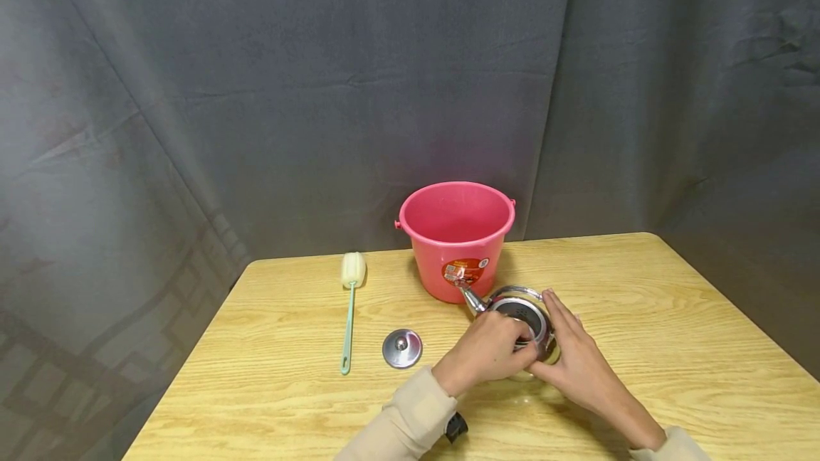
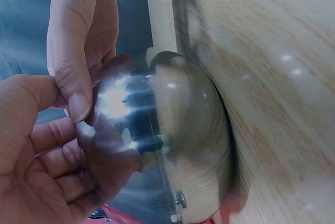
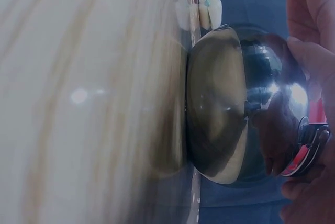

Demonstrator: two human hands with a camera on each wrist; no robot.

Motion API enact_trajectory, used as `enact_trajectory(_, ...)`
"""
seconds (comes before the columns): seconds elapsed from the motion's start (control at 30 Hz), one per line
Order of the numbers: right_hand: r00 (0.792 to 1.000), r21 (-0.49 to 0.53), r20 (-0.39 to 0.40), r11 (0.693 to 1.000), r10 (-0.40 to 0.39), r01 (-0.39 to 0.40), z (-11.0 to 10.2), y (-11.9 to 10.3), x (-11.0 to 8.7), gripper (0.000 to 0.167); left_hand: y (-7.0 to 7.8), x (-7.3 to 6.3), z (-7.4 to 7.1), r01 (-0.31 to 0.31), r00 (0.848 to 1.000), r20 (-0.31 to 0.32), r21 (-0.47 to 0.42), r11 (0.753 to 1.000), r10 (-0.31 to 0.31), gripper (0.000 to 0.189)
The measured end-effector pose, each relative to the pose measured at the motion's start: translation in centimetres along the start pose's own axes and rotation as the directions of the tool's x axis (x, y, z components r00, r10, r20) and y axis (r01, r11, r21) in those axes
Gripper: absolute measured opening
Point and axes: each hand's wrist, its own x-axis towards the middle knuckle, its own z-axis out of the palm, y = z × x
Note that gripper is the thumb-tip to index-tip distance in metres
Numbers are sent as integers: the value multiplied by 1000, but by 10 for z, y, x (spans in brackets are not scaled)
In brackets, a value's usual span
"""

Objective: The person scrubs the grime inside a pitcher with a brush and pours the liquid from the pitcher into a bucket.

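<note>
A rounded teapot of polished, mirror-like metal [image 3: 235, 109] rests on the light wood-grain surface [image 1: 673, 319], in front of and slightly right of a pink plastic bucket [image 1: 435, 262]. Its lid is off, and its metal spout [image 1: 475, 301] points toward the bucket. The left hand [image 1: 490, 347] curls over the teapot's mouth; whether its hidden fingertips pinch anything there, I cannot tell. The right hand [image 1: 576, 365] lies along the teapot's right side with fingers straight, its thumb reaching the left hand's. A round metal lid with a central knob [image 1: 401, 350] lies in front of the bucket, to its left. Farther left of the bucket lies a cream sponge-headed brush with a slim pale-green handle [image 1: 349, 319]. A dark grey cloth curtain [image 1: 320, 91] hangs behind the bucket.
</note>
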Motion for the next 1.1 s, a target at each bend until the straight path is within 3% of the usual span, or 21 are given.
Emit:
enact_trajectory(0.27,1000,8,6,1000,-5,5,-1,0,0,105,0,0,-1,8,1000,14,-13,1000,-8,29)
enact_trajectory(0.5,1000,-6,8,1000,-17,17,-3,0,0,108,-2,1,-4,47,995,94,-79,996,-39,14)
enact_trajectory(0.8,999,-17,17,999,-27,28,-5,-1,0,105,-11,-1,-10,-16,987,157,-97,995,31,15)
enact_trajectory(1.1,1000,-16,10,1000,-24,24,-5,-2,-1,105,-12,-2,-12,-17,980,194,-116,993,39,13)
